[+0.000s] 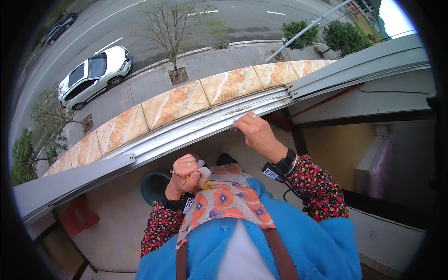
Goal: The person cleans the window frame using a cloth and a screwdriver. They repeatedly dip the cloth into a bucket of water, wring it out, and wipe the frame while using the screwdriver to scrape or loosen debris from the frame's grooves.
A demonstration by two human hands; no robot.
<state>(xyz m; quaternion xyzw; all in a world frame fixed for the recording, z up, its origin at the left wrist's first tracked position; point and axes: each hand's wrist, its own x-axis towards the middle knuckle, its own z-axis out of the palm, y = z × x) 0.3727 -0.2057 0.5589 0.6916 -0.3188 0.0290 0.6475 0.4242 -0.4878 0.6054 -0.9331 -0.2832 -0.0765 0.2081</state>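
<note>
My left hand is closed in front of my apron. It grips a pale object with a yellow end, and a thin dark rod sticks out between the fingers. I cannot make out what kind of things these are. My right hand reaches to the inner edge of a white metal window track, its fingers pinched together. A small dark piece shows at the fingertips, too small to name. Dirt marks lie in the track's grooves.
Sliding window frames stand left and right of the opening. Outside runs a tiled ledge above a street with a white car. Below the sill are a blue-grey bucket and a red plastic stool.
</note>
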